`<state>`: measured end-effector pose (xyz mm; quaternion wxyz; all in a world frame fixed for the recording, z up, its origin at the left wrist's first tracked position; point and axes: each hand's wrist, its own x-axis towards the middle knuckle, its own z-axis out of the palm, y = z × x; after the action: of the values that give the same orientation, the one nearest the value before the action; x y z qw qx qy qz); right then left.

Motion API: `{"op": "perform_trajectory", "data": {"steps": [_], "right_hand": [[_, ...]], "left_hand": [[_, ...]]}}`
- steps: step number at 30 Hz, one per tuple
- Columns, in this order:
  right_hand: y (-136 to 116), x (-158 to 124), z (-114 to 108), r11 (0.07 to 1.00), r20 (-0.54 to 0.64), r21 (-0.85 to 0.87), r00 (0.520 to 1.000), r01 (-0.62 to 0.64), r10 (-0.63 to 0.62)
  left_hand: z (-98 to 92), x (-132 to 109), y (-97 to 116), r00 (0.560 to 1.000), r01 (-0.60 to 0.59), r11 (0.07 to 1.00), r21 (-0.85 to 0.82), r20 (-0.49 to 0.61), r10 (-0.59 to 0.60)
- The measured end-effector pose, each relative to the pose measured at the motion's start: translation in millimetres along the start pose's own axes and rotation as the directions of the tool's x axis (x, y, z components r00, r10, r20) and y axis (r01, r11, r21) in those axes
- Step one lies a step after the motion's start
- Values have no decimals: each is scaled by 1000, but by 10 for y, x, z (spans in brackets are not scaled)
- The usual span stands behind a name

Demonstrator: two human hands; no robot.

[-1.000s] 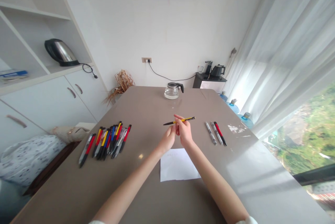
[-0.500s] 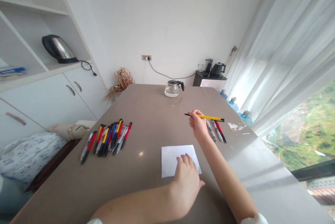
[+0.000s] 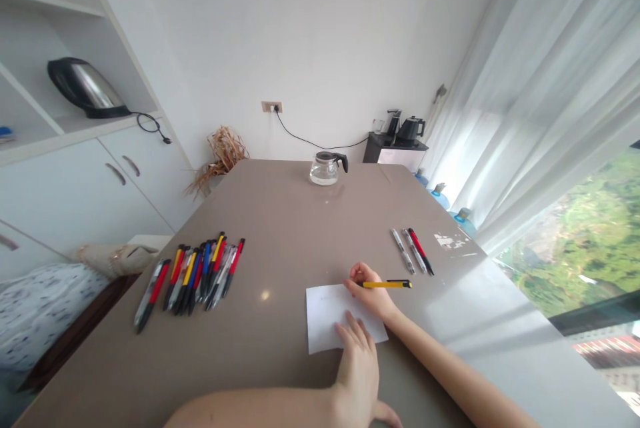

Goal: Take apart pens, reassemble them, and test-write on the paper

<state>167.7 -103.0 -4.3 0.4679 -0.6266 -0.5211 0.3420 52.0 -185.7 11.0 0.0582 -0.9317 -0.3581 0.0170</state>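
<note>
A small sheet of white paper (image 3: pixel 323 325) lies on the brown table in front of me, with faint marks near its top edge. My left hand (image 3: pixel 357 361) rests over the paper's lower right part, fingers stretched out and holding nothing. At the upper right of the sheet, my right hand (image 3: pixel 370 289) grips a yellow pen (image 3: pixel 387 285) with black ends. The pen's back end points right; its tip is hidden by the fingers.
On the left lies a row of several pens (image 3: pixel 200 275) in red, yellow, blue and clear. Two clear pens (image 3: pixel 403 251) and a red and black pen (image 3: pixel 420 251) lie to the right. A glass pot (image 3: pixel 324 169) with a black handle stands at the far edge.
My right hand has brought the yellow pen down and towards me, from above the table to the paper's upper right. My left hand stays on the sheet. The view has shifted slightly.
</note>
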Motion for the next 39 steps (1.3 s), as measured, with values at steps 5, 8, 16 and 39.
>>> {"op": "perform_trajectory", "data": {"steps": [5,8,16,39], "right_hand": [[12,-9,69,977,-18,-210,999,41,-46],[16,-37,126,961,-98,-271,992,48,-77],[88,-57,154,956,-131,-292,989,21,-62],[60,-53,155,954,-128,-297,989,30,-71]], "left_hand": [[-48,17,-12,994,-63,990,129,99,51],[-37,30,-3,990,-71,986,150,130,52],[-48,21,4,988,-87,985,152,139,66],[-42,19,17,989,-93,977,193,132,68]]}}
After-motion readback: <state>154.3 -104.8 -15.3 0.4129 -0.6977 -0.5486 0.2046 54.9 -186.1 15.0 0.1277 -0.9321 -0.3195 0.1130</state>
